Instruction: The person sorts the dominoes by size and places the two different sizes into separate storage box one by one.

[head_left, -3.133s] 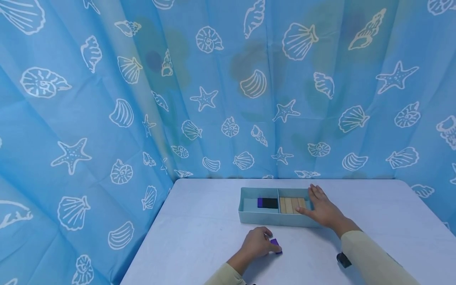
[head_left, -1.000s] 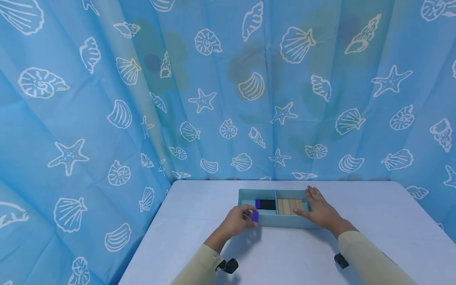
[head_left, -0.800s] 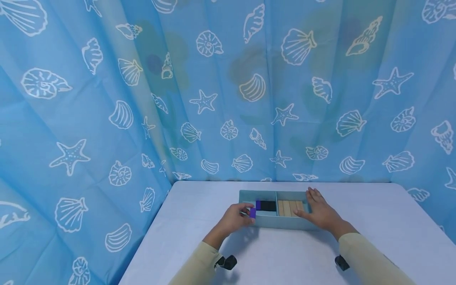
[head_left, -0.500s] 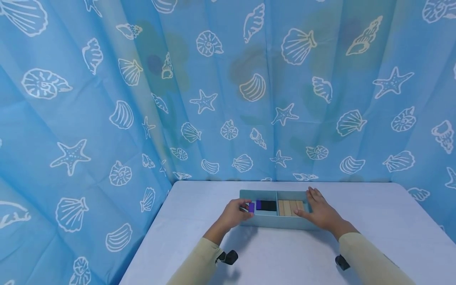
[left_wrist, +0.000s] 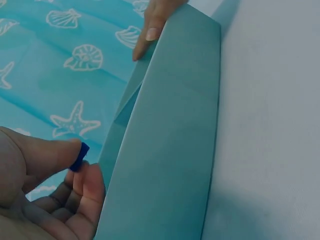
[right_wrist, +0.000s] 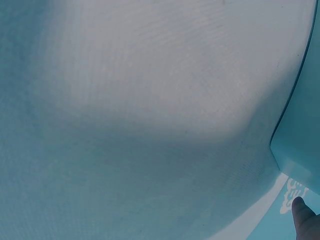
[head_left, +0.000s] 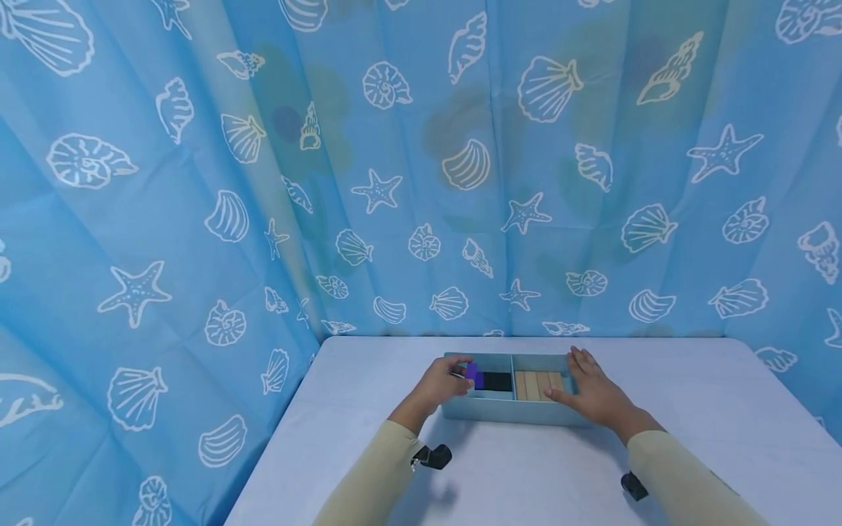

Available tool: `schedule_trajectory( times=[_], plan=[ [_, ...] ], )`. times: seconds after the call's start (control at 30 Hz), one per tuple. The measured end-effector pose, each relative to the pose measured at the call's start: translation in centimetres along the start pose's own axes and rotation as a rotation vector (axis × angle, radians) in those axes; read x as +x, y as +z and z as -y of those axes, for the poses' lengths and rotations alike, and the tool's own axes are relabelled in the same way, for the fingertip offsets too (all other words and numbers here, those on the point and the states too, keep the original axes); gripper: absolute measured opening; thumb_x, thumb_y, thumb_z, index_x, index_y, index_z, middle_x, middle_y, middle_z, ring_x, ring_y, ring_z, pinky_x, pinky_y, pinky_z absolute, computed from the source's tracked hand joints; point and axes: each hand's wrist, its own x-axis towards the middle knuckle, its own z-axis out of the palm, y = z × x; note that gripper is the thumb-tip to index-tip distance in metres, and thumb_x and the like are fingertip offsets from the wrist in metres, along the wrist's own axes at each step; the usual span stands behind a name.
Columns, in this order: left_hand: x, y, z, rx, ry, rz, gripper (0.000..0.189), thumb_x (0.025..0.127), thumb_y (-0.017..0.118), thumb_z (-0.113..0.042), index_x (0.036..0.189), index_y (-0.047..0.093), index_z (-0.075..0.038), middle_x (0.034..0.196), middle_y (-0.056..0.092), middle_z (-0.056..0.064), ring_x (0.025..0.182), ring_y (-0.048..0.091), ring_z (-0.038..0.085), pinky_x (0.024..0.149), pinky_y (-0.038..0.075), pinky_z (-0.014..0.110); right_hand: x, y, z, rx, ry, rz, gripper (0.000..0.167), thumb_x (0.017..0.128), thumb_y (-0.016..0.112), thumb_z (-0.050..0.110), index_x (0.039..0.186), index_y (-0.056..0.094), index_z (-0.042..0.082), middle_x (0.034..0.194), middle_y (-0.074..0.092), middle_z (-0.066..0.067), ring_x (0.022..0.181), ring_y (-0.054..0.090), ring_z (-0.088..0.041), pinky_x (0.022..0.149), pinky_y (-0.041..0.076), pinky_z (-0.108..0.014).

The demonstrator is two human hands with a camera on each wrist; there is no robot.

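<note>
My left hand pinches a small purple block between thumb and fingers, over the left compartment of a pale blue divided box. In the left wrist view the same block sits at the fingertips, beside the box wall. Inside the left compartment, another purple block lies against black blocks next to the divider. Several light wooden blocks stand in a row in the right compartment. With fingers extended, my right hand rests on the box's right end, thumb over the near rim.
The box stands on a white-covered table. Behind and to the left hangs a blue shell-print curtain. A black wrist device sticks out below the left sleeve, and another below the right.
My left hand has carried the purple block from the table in front, over the near rim, then up and right towards the blocks inside the box. The right hand stays at the box's end.
</note>
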Motion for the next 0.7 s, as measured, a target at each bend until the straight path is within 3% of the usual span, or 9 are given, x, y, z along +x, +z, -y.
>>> schedule_trajectory(
  times=[0.3, 0.53, 0.7],
  plan=[
    [1.7, 1.0, 0.0, -0.177, -0.102, -0.096, 0.045, 0.091, 0.062, 0.003, 0.134, 0.053, -0.006, 0.111, 0.056, 0.013, 0.094, 0.061, 0.025, 0.077, 0.057, 0.036, 0.0, -0.1, 0.1, 0.012, -0.012, -0.005, 0.108, 0.087, 0.051, 0.070, 0.149, 0.017, -0.012, 0.156, 0.010, -0.030, 0.143, 0.004, -0.047, 0.108, 0.014, -0.066],
    [2.0, 2.0, -0.3, -0.163, -0.165, -0.111, 0.045, 0.091, 0.059, 0.006, 0.135, 0.049, 0.003, 0.109, 0.058, 0.017, 0.096, 0.065, 0.034, 0.073, 0.058, 0.035, -0.2, -0.3, 0.1, 0.019, -0.027, -0.015, 0.107, 0.088, 0.053, 0.068, 0.148, 0.018, -0.013, 0.156, 0.011, -0.031, 0.143, 0.005, -0.047, 0.109, 0.013, -0.065],
    [2.9, 2.0, -0.2, -0.151, -0.230, -0.124, 0.043, 0.091, 0.059, 0.008, 0.133, 0.048, 0.007, 0.105, 0.058, 0.018, 0.091, 0.067, 0.033, 0.068, 0.058, 0.033, -0.2, -0.2, 0.2, 0.024, -0.027, -0.012, 0.108, 0.088, 0.052, 0.068, 0.148, 0.017, -0.014, 0.155, 0.010, -0.032, 0.143, 0.004, -0.047, 0.109, 0.012, -0.065]
  ],
)
